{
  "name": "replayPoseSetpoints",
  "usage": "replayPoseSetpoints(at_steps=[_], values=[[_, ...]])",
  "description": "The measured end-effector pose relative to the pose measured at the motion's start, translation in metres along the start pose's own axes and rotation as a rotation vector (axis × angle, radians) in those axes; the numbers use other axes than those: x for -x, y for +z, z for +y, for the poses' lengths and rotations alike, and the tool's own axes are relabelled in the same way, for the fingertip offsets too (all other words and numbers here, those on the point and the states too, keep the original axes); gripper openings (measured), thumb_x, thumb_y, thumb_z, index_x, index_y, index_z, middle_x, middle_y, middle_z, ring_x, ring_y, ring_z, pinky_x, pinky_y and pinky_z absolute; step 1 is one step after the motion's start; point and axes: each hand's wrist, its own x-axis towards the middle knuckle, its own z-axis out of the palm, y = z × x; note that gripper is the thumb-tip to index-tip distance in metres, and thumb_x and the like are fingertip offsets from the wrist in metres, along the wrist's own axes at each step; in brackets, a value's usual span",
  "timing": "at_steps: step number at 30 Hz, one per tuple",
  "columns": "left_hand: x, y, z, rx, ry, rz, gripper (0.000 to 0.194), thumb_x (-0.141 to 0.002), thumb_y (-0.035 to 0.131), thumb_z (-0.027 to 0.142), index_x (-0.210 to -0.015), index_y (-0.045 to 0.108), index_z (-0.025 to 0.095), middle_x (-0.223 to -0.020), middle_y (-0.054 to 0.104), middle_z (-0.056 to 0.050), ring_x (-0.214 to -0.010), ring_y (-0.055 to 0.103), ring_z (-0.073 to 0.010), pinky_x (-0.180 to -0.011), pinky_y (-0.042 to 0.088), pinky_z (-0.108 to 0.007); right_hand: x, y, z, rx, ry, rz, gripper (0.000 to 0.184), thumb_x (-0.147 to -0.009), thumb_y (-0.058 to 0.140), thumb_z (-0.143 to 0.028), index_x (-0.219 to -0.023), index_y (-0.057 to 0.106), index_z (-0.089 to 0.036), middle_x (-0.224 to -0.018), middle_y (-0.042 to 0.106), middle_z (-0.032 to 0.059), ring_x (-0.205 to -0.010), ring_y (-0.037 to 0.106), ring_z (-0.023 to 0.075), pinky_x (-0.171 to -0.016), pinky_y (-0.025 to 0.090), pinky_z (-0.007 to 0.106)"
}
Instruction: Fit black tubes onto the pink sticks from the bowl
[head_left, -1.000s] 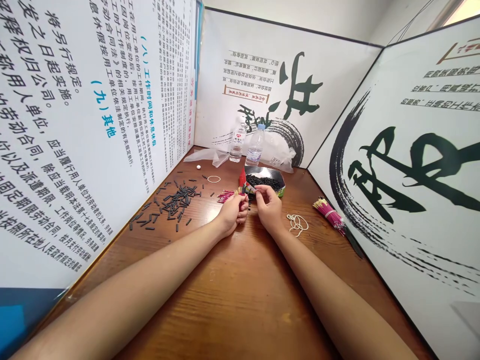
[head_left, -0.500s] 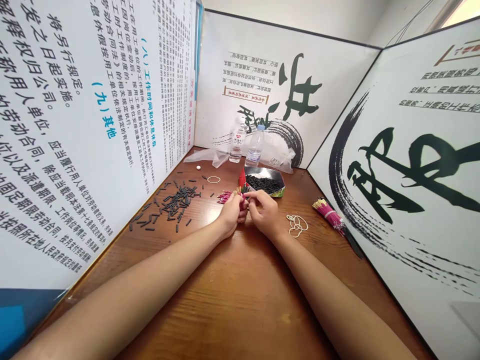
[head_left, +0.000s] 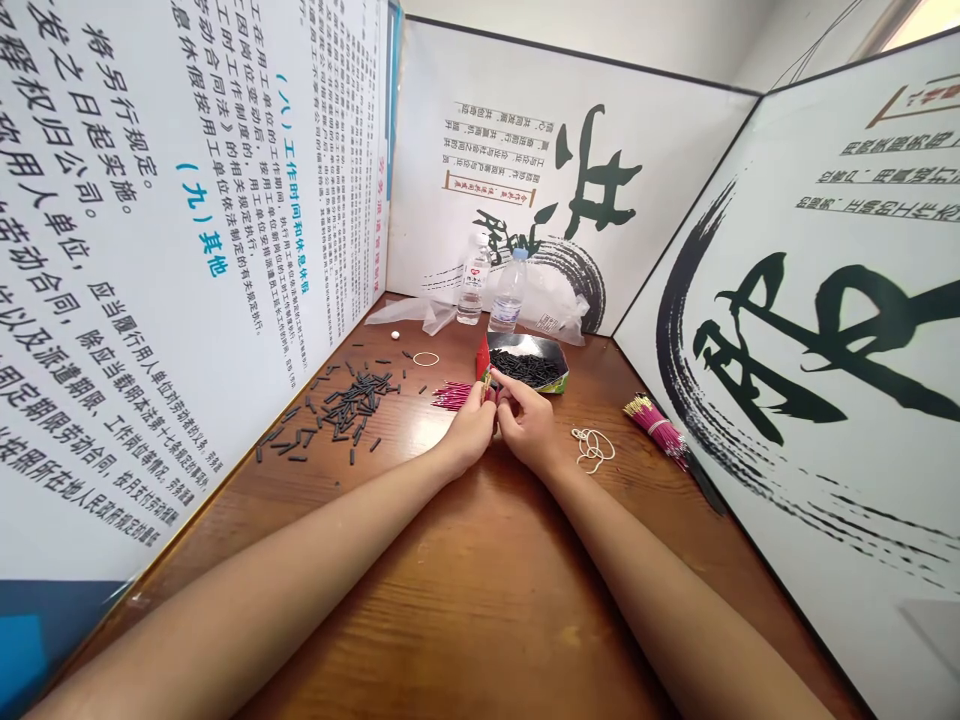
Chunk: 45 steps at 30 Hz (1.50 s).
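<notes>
My left hand [head_left: 469,432] is closed around thin pink wires, with a few gold tips showing above its thumb. Against it, my right hand [head_left: 526,424] has its thumb and index finger pinched together at those tips; whatever lies between them is too small and hidden to make out. Loose pink wires [head_left: 450,396] lie on the table just beyond my left hand. Right behind both hands stands an open box [head_left: 558,384] filled with short black tubes [head_left: 525,368].
Scattered black tubes [head_left: 355,405] lie to the left, near a rubber band [head_left: 426,359]. On the right are more rubber bands [head_left: 592,450] and a tied bundle of pink wires [head_left: 657,428]. Two water bottles [head_left: 507,292] stand at the back. Printed panels [head_left: 675,160] enclose the table.
My hands have drawn closer together, the right fingers now covering more of the wire tips. The left hand has turned slightly, and fewer gold tips show.
</notes>
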Motion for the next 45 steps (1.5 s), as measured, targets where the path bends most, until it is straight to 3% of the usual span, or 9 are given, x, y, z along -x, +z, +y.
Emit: replayPoseSetpoints(at_steps=[7,13,28,34,38,45], values=[[-0.002,-0.004,0.0,0.055,-0.048,-0.048,0.016,-0.075,0.046,0.012,-0.085,0.039,0.024,-0.054,0.035,0.009,-0.036,0.024,-0.0043,-0.039,0.014,-0.018,-0.001,-0.002,-0.008,-0.135,0.092,0.057,0.028,-0.079,0.047,-0.014,-0.104,0.061,-0.019,-0.069,0.057,-0.002,-0.06,0.053,0.0126,-0.06,0.046,0.025],[-0.006,-0.01,0.0,0.202,-0.045,-0.055,0.015,-0.075,0.049,0.022,-0.082,0.036,0.023,-0.061,0.043,0.007,-0.037,0.026,-0.0034,-0.038,0.012,-0.016,-0.001,-0.002,-0.005,-0.152,0.139,0.093,0.021,-0.081,0.048,-0.017,-0.099,0.059,-0.019,-0.069,0.056,-0.0023,-0.061,0.053,0.0122,-0.059,0.043,0.024],[-0.006,-0.013,0.004,0.193,-0.038,-0.03,0.027,-0.072,0.059,0.021,-0.084,0.034,0.024,-0.063,0.045,0.009,-0.037,0.028,-0.0018,-0.038,0.012,-0.015,0.0,-0.002,0.0,-0.124,0.163,0.095,0.029,-0.082,0.048,-0.02,-0.105,0.066,-0.018,-0.073,0.062,0.0002,-0.06,0.053,0.0127,-0.059,0.046,0.026],[-0.006,-0.014,0.006,0.214,-0.051,-0.057,0.029,-0.07,0.061,0.022,-0.087,0.036,0.024,-0.059,0.042,0.01,-0.037,0.027,-0.0021,-0.038,0.011,-0.015,-0.003,0.0,0.001,-0.203,0.185,0.23,0.026,-0.084,0.052,-0.023,-0.107,0.064,-0.019,-0.086,0.067,0.0043,-0.077,0.062,0.016,-0.072,0.051,0.03],[-0.006,-0.014,0.007,0.214,-0.069,-0.066,0.025,-0.07,0.061,0.023,-0.081,0.038,0.021,-0.058,0.041,0.009,-0.038,0.026,-0.0017,-0.037,0.011,-0.015,-0.006,0.002,0.002,-0.372,0.294,0.289,0.025,-0.084,0.057,-0.028,-0.106,0.061,-0.018,-0.092,0.071,0.0073,-0.087,0.066,0.0183,-0.081,0.053,0.034],[-0.007,-0.013,0.005,0.13,-0.068,-0.086,0.025,-0.072,0.06,0.024,-0.073,0.036,0.02,-0.058,0.038,0.009,-0.037,0.023,-0.0005,-0.037,0.01,-0.015,-0.009,0.005,0.009,-0.485,0.428,0.308,0.027,-0.078,0.064,-0.035,-0.098,0.061,-0.017,-0.09,0.072,0.0084,-0.082,0.068,0.0194,-0.077,0.054,0.035]])
